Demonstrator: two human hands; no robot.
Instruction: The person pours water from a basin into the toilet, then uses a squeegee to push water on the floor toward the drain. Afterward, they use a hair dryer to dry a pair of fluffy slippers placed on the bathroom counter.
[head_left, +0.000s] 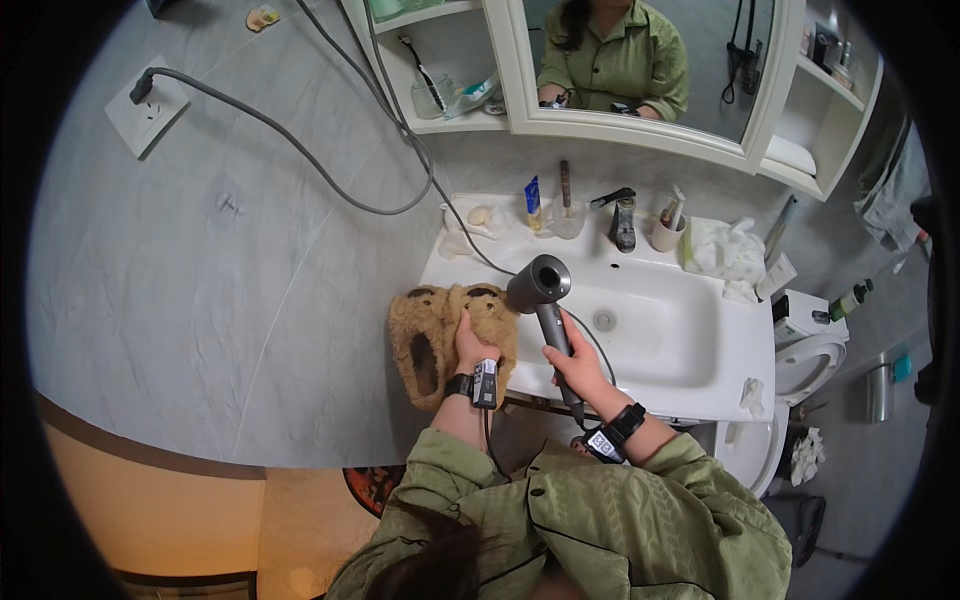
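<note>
Two brown fluffy slippers lie side by side at the left end of the white sink counter. The left slipper (421, 352) shows its dark opening. On the right slipper (491, 307) is my left hand (474, 349), its thumb along the furry top and its other fingers hidden, seemingly inside the opening. My right hand (583, 364) grips the handle of a grey hair dryer (541, 285). The dryer's round head is just right of that slipper, over the basin's left edge. A dark cord hangs from the handle's lower end.
A white washbasin (660, 322) with a dark faucet (622, 225) fills the counter. Behind it stand a blue tube (532, 202), a cup (667, 229) and a tissue pack (720, 247). A grey cord (300, 146) runs from a wall socket (154, 112). A toilet (814, 367) is at right.
</note>
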